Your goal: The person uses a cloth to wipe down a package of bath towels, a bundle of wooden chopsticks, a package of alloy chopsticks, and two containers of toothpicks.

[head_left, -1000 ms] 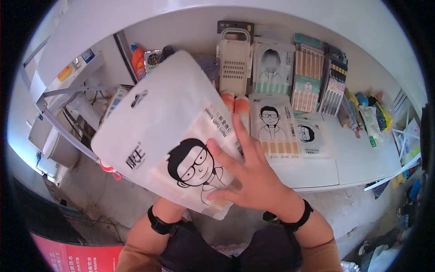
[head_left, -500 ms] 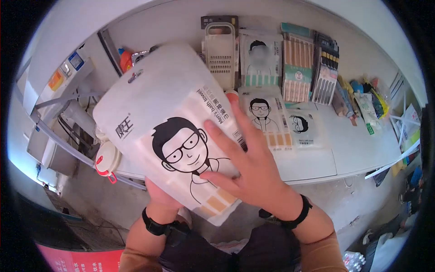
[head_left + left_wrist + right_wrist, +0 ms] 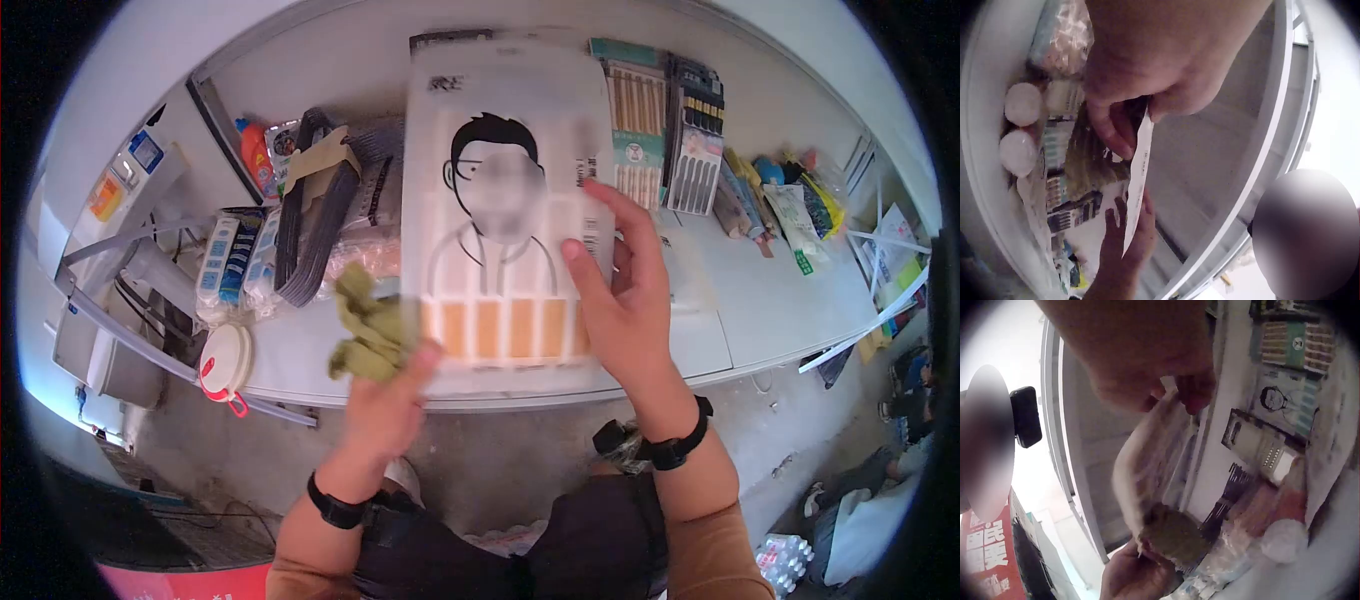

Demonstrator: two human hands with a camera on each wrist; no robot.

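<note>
A white package [image 3: 500,330] with a drawn figure in glasses and orange stripes stands nearly upright before me, slightly blurred. My left hand [image 3: 385,415] grips its lower left corner together with a crumpled green cloth [image 3: 365,330]. At the right edge my right hand [image 3: 632,310] holds it between thumb and fingers. The left wrist view shows the package [image 3: 1140,181] edge-on, left fingers curled at it and the cloth [image 3: 1091,156] behind. In the right wrist view my right hand [image 3: 1147,369] pinches the package's [image 3: 1144,456] edge; the cloth [image 3: 1175,537] is near my left hand [image 3: 1135,575].
On the white table [image 3: 680,350] stand packs of chopsticks [image 3: 635,130] and cutlery [image 3: 695,140] at the back. Bagged items [image 3: 800,220] lie right. Grey hangers [image 3: 315,220], wrapped packs [image 3: 235,265], an orange bottle [image 3: 257,155] and a white-lidded container [image 3: 226,358] are left.
The package has swung upright and moved right, over the grater. My left hand has come from beneath it to its lower left corner, and the green cloth has come into view.
</note>
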